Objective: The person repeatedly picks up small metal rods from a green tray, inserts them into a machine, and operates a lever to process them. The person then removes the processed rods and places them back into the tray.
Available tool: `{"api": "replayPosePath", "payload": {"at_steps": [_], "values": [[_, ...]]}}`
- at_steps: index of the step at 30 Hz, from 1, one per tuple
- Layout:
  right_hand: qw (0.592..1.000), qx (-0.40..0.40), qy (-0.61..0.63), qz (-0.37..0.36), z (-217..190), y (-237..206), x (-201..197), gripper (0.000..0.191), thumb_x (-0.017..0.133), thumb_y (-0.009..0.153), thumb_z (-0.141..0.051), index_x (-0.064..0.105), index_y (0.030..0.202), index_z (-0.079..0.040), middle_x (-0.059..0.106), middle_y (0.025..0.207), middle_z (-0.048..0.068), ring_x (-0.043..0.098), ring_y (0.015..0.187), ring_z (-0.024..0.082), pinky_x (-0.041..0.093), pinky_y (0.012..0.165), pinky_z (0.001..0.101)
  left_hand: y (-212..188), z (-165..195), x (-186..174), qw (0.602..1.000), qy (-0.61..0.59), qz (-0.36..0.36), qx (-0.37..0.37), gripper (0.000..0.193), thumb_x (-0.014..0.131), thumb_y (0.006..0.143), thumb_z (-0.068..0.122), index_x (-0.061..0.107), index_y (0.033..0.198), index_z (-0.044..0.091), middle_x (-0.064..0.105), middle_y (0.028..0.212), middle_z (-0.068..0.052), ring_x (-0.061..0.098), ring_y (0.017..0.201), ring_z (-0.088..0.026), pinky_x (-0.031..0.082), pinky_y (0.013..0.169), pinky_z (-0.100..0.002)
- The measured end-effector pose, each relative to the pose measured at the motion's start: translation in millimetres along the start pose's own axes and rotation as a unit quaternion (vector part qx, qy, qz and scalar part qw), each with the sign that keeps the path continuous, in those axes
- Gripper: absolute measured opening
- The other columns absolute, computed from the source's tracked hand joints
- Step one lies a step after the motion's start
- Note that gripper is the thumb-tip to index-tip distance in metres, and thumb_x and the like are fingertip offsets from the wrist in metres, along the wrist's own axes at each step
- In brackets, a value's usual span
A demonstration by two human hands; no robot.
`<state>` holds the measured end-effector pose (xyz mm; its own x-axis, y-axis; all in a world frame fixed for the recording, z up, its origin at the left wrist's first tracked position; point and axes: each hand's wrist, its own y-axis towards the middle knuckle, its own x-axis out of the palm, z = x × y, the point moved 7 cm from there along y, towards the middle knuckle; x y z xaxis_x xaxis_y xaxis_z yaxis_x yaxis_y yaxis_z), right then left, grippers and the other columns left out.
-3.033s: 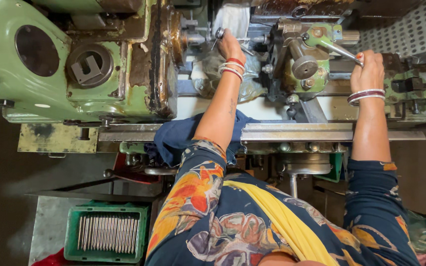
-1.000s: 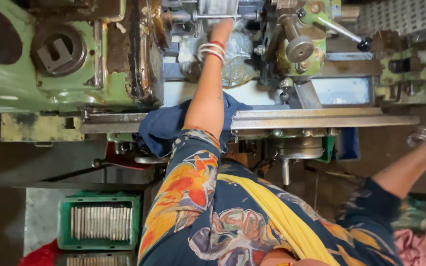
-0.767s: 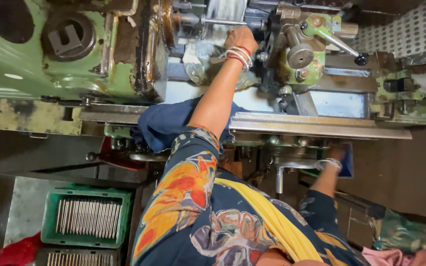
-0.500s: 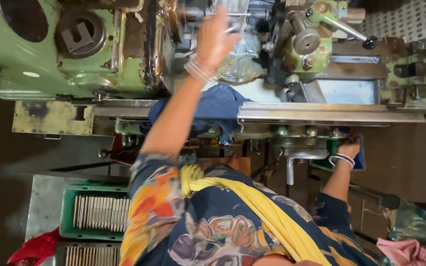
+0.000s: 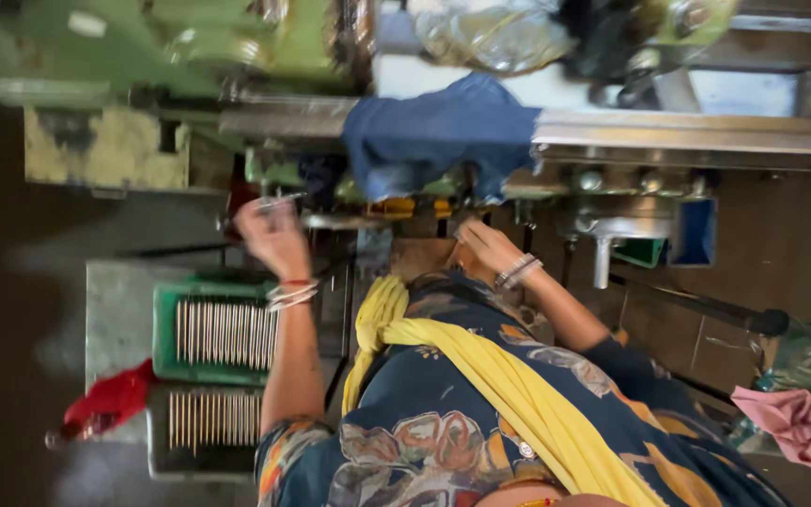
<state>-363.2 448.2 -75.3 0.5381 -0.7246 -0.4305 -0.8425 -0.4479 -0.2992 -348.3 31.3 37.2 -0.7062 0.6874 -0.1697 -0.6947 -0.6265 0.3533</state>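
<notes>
View: head camera, looking down past the person's chest; the picture is blurred with motion.

Left hand: the left hand is raised in front of the lower edge of the green machine, above the green tray. Its fingers are curled and appear to pinch a thin metal rod at the fingertips, though the blur makes the grip hard to confirm. Bangles sit on the wrist.

Right hand: the right hand is low, just under the rail of the machine and close to the person's chest. The fingers are bent; whether they hold anything cannot be told. Silver bangles circle this wrist.

Green tray: the green tray sits below the left hand on a grey stand, filled with a row of thin metal rods lying side by side.

Second tray: a darker tray lies just beside the green one, nearer the person, and also holds a row of rods.

Blue cloth: a blue cloth hangs over the metal rail of the machine, between the two hands and above them.

Clothing: a yellow scarf crosses the patterned dark garment.

Other things: a red rag lies by the stand's left edge; a pink cloth lies at the far right.
</notes>
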Motion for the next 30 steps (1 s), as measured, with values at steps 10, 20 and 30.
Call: {"api": "replayPosePath", "payload": {"at_steps": [10, 20, 30], "values": [[0.9, 0.232, 0.353, -0.11, -133.2, 61.3, 99.0, 0.016, 0.048, 0.108, -0.034, 0.057, 0.104, -0.021, 0.047, 0.072, -0.005, 0.034, 0.049, 0.006, 0.023, 0.038, 0.0227, -80.5, 66.3, 39.0, 0.949, 0.183, -0.203, 0.155, 0.039, 0.074, 0.094, 0.028, 0.061, 0.128, 0.015, 0.071, 0.096, -0.01, 0.067, 0.081, -0.036, 0.054, 0.068, -0.045], [0.867, 0.27, 0.315, -0.278, -166.2, 43.2, 122.8, 0.021, 0.043, 0.113, -0.039, 0.05, 0.097, -0.025, 0.035, 0.069, -0.007, 0.02, 0.048, 0.005, 0.013, 0.04, 0.0213, -87.1, 18.9, 10.0, 0.918, 0.229, -0.22, 0.236, 0.048, 0.073, 0.093, 0.033, 0.055, 0.135, 0.018, 0.067, 0.096, -0.01, 0.067, 0.076, -0.032, 0.055, 0.064, -0.044], [0.944, -0.002, 0.322, -0.065, -142.3, 82.6, 131.0, 0.011, 0.053, 0.119, -0.018, 0.056, 0.109, -0.014, 0.048, 0.084, 0.0, 0.037, 0.064, 0.01, 0.028, 0.052, 0.0242, -86.5, 29.9, 3.9, 0.979, 0.117, -0.098, -0.136, 0.042, 0.059, 0.102, 0.043, 0.047, 0.134, 0.019, 0.071, 0.094, -0.008, 0.072, 0.076, -0.029, 0.056, 0.063, -0.041]]}}
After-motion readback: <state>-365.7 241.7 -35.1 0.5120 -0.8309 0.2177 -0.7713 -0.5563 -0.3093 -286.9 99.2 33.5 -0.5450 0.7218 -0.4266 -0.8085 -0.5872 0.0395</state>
